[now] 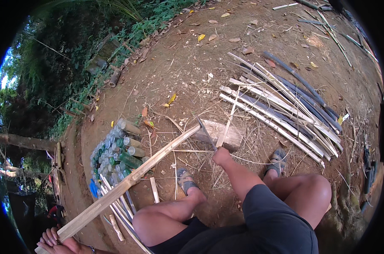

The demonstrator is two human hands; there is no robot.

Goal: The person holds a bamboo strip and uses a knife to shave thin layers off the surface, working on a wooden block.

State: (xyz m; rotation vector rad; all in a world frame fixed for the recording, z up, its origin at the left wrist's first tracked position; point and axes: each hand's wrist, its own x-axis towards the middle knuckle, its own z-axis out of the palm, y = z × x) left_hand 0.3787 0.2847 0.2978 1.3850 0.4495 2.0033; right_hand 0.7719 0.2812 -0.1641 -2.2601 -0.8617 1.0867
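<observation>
At the lower left my left hand (pixel 54 244) is wrapped around one end of a long, flat bamboo strip (pixel 116 191). The strip slants up to the right, and its far end reaches the wooden block (pixel 232 133) on the ground. My right hand (pixel 221 156), closed in front of my knees, grips a knife, whose thin dark blade (pixel 207 132) points up and left. The blade's tip lies at the strip's far end; whether it cuts into the strip I cannot tell. A second pale strip (pixel 230 114) leans across the block, just above my right hand.
A heap of plastic bottles (pixel 116 154) stands left of my sandalled feet. Beside it lie several thin strips (pixel 122 207). To the right is a large pile of split bamboo (pixel 285 110). Shavings and leaves litter the dirt; green plants (pixel 133 31) border the far left.
</observation>
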